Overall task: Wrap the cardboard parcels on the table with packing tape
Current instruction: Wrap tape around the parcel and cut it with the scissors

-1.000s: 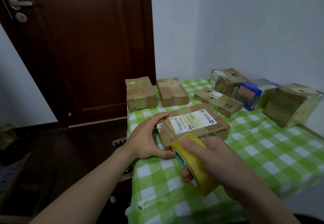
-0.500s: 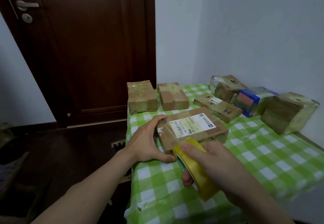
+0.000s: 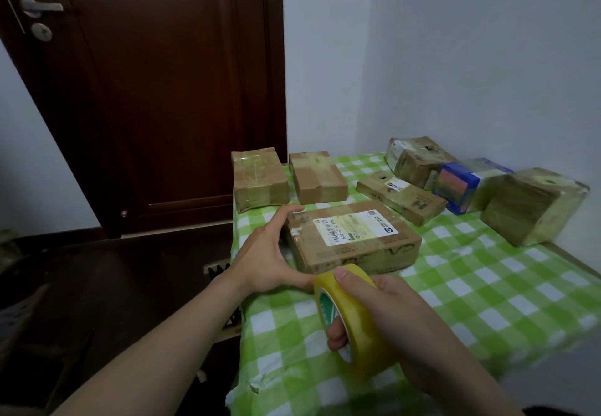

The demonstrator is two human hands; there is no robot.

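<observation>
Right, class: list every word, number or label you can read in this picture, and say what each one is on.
"H": printed on the flat parcel.
The shipping label on the near parcel: barcode and digits, too blurred to read.
The small label on the flat parcel: too small to read.
Green print inside the tape roll: unreadable.

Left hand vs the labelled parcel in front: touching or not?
Touching. Head view: the left hand brackets the labelled parcel, with the forefinger lying on its far left corner and the thumb at its near left corner. The palm is clear of the side.
</observation>
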